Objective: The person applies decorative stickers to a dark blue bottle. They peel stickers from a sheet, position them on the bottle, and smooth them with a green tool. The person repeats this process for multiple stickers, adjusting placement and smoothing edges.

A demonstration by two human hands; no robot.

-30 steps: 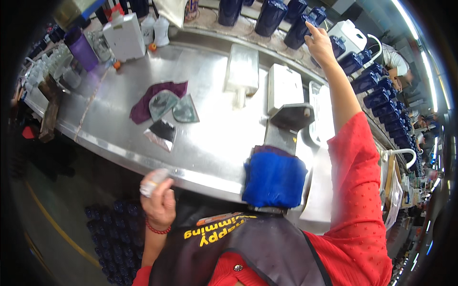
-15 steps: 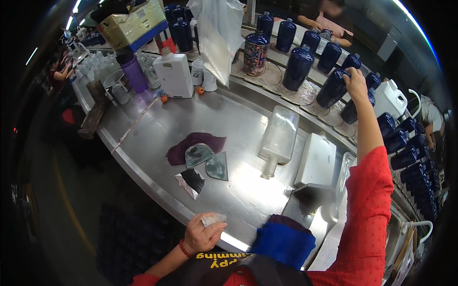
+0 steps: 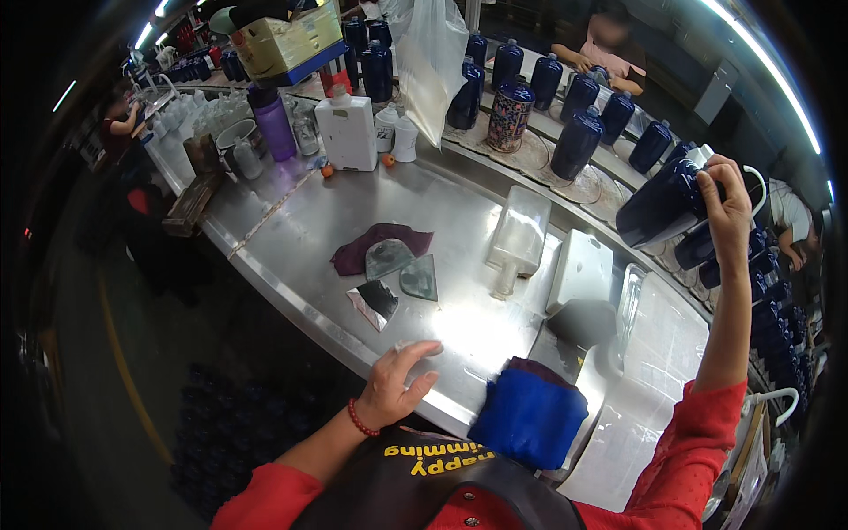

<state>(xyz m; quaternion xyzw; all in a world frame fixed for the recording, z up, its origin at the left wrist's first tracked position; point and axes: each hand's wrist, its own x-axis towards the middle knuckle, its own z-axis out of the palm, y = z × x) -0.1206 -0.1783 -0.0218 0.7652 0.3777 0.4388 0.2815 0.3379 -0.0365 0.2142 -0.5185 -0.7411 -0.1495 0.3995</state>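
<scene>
While gripping a dark blue bottle (image 3: pixel 658 205) at its neck end with the right hand (image 3: pixel 726 193), have swung it out of its row and tipped it well over, base to the left, neck to the right. Half a second ago, had only fingers at the neck, back among the other bottles on the pale conveyor (image 3: pixel 597 200). Now holding it aloft beside that conveyor, seemingly lifted free, though cannot tell for certain from this angle. Have also loosened the left hand (image 3: pixel 389 387) from a pinch on a whitish wad, poising it above the near edge of the metal table (image 3: pixel 291 252) with thumb and forefinger parted; cannot tell whether keeping the wad tucked behind. Have left the blue cloth bundle (image 3: pixel 528 415) and maroon cloth (image 3: pixel 358 254) untouched. By judgement, past reaching and into carrying, and so needing a firm one-handed grip at the neck.
</scene>
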